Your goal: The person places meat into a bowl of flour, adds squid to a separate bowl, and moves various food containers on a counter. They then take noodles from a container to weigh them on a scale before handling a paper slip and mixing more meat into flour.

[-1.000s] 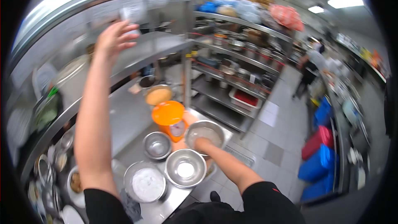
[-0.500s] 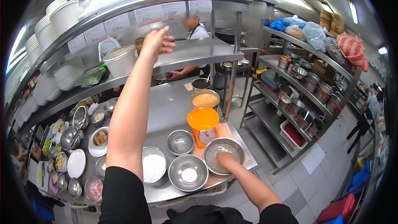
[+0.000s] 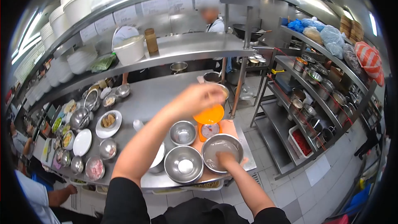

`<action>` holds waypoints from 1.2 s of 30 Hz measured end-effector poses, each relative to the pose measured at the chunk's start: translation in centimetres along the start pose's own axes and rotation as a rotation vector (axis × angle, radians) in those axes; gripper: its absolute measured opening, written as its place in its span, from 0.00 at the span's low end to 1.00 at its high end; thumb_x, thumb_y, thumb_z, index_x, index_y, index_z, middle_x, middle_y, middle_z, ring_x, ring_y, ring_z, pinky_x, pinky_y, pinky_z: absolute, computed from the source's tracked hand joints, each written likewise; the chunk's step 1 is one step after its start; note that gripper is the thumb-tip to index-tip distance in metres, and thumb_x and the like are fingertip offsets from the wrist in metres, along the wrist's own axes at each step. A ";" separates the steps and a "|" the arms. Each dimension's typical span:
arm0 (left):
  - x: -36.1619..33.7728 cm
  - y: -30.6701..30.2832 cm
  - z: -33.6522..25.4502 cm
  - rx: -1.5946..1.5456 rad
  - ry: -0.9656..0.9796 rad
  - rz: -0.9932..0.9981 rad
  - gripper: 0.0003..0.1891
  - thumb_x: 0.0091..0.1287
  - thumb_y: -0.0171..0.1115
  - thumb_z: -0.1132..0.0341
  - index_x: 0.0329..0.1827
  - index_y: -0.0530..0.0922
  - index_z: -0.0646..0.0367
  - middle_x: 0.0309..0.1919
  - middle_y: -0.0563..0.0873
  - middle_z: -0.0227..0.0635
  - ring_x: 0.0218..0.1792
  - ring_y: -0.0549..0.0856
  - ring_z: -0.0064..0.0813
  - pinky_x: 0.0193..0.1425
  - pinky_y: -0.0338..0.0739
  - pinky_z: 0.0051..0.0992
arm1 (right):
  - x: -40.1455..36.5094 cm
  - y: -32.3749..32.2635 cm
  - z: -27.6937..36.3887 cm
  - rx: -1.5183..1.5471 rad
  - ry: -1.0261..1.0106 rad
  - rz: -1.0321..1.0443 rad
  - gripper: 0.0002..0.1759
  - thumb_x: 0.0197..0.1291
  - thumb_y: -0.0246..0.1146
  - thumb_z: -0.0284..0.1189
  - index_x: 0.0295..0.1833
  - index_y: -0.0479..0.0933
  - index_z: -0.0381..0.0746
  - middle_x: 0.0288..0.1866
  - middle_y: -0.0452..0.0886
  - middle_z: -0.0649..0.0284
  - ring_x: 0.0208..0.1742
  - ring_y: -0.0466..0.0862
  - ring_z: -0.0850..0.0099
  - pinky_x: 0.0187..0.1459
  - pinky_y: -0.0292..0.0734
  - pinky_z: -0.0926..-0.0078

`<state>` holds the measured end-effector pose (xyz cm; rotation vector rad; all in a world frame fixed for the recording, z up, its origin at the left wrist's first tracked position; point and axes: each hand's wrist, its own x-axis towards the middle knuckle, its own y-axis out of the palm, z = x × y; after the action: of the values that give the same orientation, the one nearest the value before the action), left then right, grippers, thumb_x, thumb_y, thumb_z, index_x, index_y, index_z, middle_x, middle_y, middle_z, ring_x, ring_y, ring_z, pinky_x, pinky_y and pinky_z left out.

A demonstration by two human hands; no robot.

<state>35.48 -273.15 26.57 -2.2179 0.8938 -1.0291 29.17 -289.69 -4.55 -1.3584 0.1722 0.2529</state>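
My right hand (image 3: 224, 159) dips into a steel bowl (image 3: 239, 142) of greyish, wet mixture; its fingers are sunk out of sight. Over the orange pan (image 3: 210, 116) of a kitchen scale (image 3: 209, 130) hovers my left hand (image 3: 207, 95), its fingers smeared by motion. Part of a round container (image 3: 226, 88) shows behind that hand. Left of the mixture stands a larger steel bowl (image 3: 172, 169) with a white patch at its bottom. A smaller steel bowl (image 3: 183, 132) sits behind it. My left forearm partly covers a container of white powder (image 3: 159, 156).
Plates and bowls of food, including raw meat (image 3: 95, 167), crowd the counter's left side. An overhead shelf (image 3: 186, 49) crosses behind it. A pot rack (image 3: 269, 99) stands right. One person (image 3: 31, 195) is close at lower left; another (image 3: 214, 25) is beyond the shelf.
My left hand has come down from shelf height to the scale pan. My right hand stays in the bowl, where the mixture looks thicker. A person has appeared at lower left.
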 end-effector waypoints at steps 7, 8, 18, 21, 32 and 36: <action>-21.1 4.5 -1.5 -0.316 -0.393 0.161 0.16 0.66 0.59 0.60 0.52 0.77 0.60 0.40 0.84 0.37 0.39 0.84 0.28 0.44 0.78 0.27 | -1.2 -1.0 0.5 0.217 -0.067 -0.280 0.14 0.58 0.53 0.35 0.42 0.81 0.44 0.40 0.82 0.51 0.42 0.82 0.53 0.46 0.75 0.58; -24.3 4.1 -1.0 -0.335 -0.471 0.076 0.16 0.66 0.59 0.61 0.52 0.77 0.61 0.40 0.84 0.36 0.40 0.84 0.27 0.45 0.78 0.27 | -0.7 -0.8 0.4 0.193 0.001 -0.297 0.15 0.58 0.53 0.37 0.45 0.81 0.45 0.39 0.82 0.51 0.41 0.82 0.52 0.46 0.76 0.59; -60.4 0.8 -0.8 -0.343 -1.239 -1.037 0.17 0.69 0.56 0.58 0.53 0.74 0.62 0.41 0.82 0.37 0.35 0.83 0.24 0.36 0.77 0.22 | -0.8 -5.1 5.3 0.277 -0.111 -0.716 0.17 0.50 0.54 0.20 0.47 0.78 0.36 0.53 0.78 0.53 0.57 0.76 0.57 0.59 0.69 0.65; -67.1 -0.4 1.4 -0.383 -1.310 -1.103 0.18 0.69 0.55 0.58 0.54 0.72 0.62 0.43 0.82 0.38 0.34 0.83 0.25 0.33 0.77 0.22 | -2.6 -7.7 18.1 0.347 -0.373 -0.819 0.16 0.53 0.53 0.18 0.48 0.77 0.34 0.56 0.77 0.52 0.59 0.75 0.59 0.60 0.67 0.66; -71.5 -18.5 12.8 -0.384 -1.120 -0.990 0.18 0.67 0.57 0.59 0.53 0.74 0.61 0.39 0.81 0.33 0.30 0.83 0.21 0.30 0.73 0.19 | 8.8 11.6 51.8 0.188 -0.235 -0.584 0.08 0.51 0.63 0.31 0.32 0.75 0.38 0.37 0.78 0.55 0.43 0.78 0.56 0.43 0.72 0.61; -74.1 -25.6 16.7 -0.250 -1.115 -0.902 0.17 0.68 0.56 0.57 0.53 0.73 0.60 0.39 0.80 0.31 0.33 0.82 0.20 0.31 0.74 0.18 | 13.4 14.4 51.9 0.158 -0.214 -0.653 0.14 0.50 0.65 0.36 0.23 0.71 0.40 0.27 0.76 0.58 0.34 0.77 0.58 0.36 0.70 0.60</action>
<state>21.24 -198.38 1.37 -2.8526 -0.5372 0.1815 36.73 -235.08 -11.05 -1.1548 -0.4203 -0.1638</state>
